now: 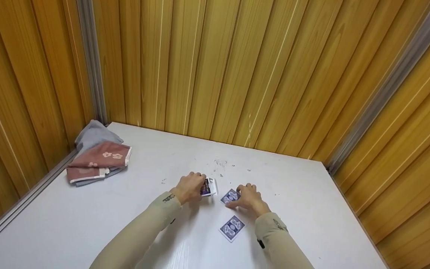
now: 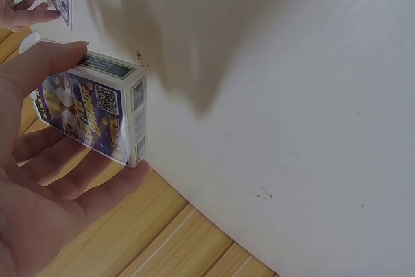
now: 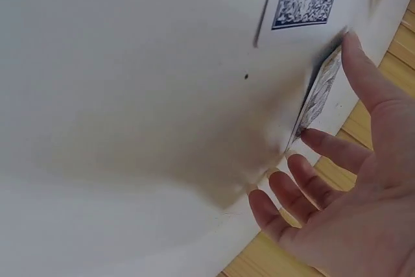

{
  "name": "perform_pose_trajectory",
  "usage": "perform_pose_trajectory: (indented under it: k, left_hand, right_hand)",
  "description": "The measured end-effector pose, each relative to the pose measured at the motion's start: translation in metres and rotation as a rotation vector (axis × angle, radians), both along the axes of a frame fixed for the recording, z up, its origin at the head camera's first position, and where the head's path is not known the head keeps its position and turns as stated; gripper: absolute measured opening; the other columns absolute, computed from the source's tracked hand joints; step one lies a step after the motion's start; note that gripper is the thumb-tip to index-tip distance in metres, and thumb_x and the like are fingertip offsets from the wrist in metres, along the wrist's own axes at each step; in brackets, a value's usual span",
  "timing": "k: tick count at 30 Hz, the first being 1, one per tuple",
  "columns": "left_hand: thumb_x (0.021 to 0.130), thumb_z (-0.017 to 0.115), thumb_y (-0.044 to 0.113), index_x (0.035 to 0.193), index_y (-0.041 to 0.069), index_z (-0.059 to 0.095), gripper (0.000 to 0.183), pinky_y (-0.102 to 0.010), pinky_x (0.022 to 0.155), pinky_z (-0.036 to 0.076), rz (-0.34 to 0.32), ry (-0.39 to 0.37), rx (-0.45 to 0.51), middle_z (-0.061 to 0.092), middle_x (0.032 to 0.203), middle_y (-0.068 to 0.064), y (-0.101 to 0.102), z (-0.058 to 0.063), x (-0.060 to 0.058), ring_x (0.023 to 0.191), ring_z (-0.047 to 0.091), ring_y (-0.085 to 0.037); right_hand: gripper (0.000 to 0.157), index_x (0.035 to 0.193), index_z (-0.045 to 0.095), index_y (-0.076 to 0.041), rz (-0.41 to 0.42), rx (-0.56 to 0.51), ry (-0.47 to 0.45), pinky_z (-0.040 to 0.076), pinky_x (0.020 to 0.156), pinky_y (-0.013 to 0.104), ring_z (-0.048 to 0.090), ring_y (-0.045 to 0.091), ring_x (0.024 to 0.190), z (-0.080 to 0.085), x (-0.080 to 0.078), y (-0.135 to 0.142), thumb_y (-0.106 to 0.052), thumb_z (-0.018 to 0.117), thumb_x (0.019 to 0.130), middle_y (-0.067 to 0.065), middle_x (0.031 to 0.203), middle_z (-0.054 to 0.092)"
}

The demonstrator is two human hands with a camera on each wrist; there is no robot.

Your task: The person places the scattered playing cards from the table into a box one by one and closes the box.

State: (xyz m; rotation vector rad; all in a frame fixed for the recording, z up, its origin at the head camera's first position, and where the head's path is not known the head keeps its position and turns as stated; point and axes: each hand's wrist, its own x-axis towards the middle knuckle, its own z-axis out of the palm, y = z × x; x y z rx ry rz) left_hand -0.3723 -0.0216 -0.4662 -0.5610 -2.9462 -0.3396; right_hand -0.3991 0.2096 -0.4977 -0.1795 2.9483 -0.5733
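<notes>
My left hand [image 1: 190, 187] grips a small playing-card box [image 2: 87, 111], thumb along one narrow side and fingers round the other. The box is white-edged with a purple printed face and a QR code. Its flap end [image 1: 215, 186] points toward my right hand in the head view. My right hand [image 1: 249, 200] pinches blue-backed playing cards [image 3: 319, 92] by opposite edges, between thumb and index finger. The other fingers of that hand are bent beside them, fingertips close to the tabletop. Nearer to me lie more blue-backed cards [image 1: 232, 228], face down on the table.
A folded red-and-grey cloth [image 1: 99, 158] with pale flowers lies at the table's far left corner. Wood-patterned panels [image 1: 207, 67] stand behind and on both sides of the white table [image 1: 144, 149]. Small dark marks dot the surface beyond my hands.
</notes>
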Motion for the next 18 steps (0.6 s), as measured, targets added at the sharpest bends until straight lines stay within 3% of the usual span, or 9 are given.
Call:
perform_pose_trajectory:
  k: [3, 8, 12, 14, 18]
  left_hand:
    - [0.06, 0.076, 0.012, 0.105, 0.006, 0.057, 0.049, -0.037, 0.073, 0.05, -0.03, 0.009, 0.002, 0.059, 0.093, -0.008, 0.004, -0.003, 0.001, 0.083, 0.054, -0.021]
    - [0.062, 0.075, 0.013, 0.106, 0.007, 0.057, 0.048, -0.037, 0.075, 0.049, -0.02, -0.01, -0.009, 0.059, 0.095, -0.007, 0.005, -0.007, 0.002, 0.085, 0.054, -0.02]
    - [0.062, 0.076, 0.013, 0.109, 0.008, 0.056, 0.051, -0.037, 0.078, 0.048, -0.004, -0.028, 0.0, 0.059, 0.097, -0.006, 0.003, -0.006, 0.002, 0.086, 0.053, -0.02]
    - [0.063, 0.077, 0.014, 0.11, 0.009, 0.056, 0.052, -0.037, 0.078, 0.048, -0.004, -0.028, 0.002, 0.059, 0.097, -0.006, 0.001, -0.005, 0.002, 0.087, 0.053, -0.02]
    - [0.064, 0.076, 0.012, 0.11, 0.009, 0.057, 0.05, -0.036, 0.076, 0.049, -0.01, -0.008, 0.017, 0.059, 0.097, -0.007, -0.003, -0.005, 0.001, 0.086, 0.053, -0.019]
  right_hand:
    - [0.072, 0.099, 0.053, -0.007, -0.039, -0.027, -0.026, 0.038, 0.077, 0.041, 0.041, 0.027, 0.089, -0.003, 0.001, 0.004, -0.052, 0.079, 0.049, 0.008, 0.092, 0.046]
    - [0.074, 0.1, 0.051, -0.002, -0.108, -0.066, -0.062, 0.041, 0.077, 0.041, 0.044, 0.026, 0.086, -0.006, 0.004, 0.007, -0.048, 0.081, 0.051, 0.01, 0.088, 0.048]
    - [0.045, 0.087, 0.058, -0.002, -0.075, -0.111, 0.012, 0.04, 0.061, 0.03, 0.047, 0.019, 0.071, 0.0, 0.002, 0.009, -0.035, 0.078, 0.064, 0.004, 0.075, 0.052]
    - [0.029, 0.075, 0.061, -0.004, -0.042, -0.177, 0.065, 0.036, 0.055, 0.025, 0.046, 0.015, 0.063, 0.009, -0.001, 0.01, -0.027, 0.076, 0.069, 0.0, 0.067, 0.052]
    - [0.021, 0.066, 0.061, -0.007, -0.041, -0.453, 0.087, 0.03, 0.046, 0.022, 0.039, 0.011, 0.053, 0.033, -0.004, 0.011, -0.023, 0.072, 0.073, -0.003, 0.058, 0.048]
